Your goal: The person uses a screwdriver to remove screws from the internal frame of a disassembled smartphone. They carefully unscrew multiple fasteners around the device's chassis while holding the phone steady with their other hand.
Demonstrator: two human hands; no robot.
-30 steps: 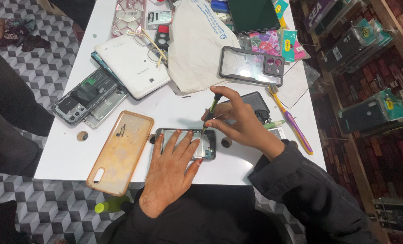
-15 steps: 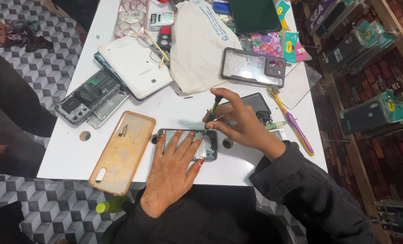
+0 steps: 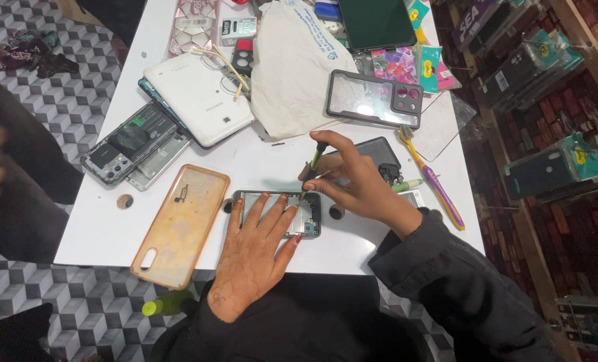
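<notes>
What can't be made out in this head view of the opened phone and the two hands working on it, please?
- Opened phone: the left hand lies flat over most of it, hiding its insides.
- Screwdriver tip: too small to show what it touches; the right hand covers part of the shaft.
- Dark phone behind the right hand: partly hidden.
- Green bottle: mostly under the white table edge.

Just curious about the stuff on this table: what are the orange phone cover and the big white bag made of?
The orange phone cover looks like soft translucent plastic or silicone: glossy and see-through. The white bag seems to be cloth or nonwoven fabric: matte, wrinkled, with soft folds.
</notes>
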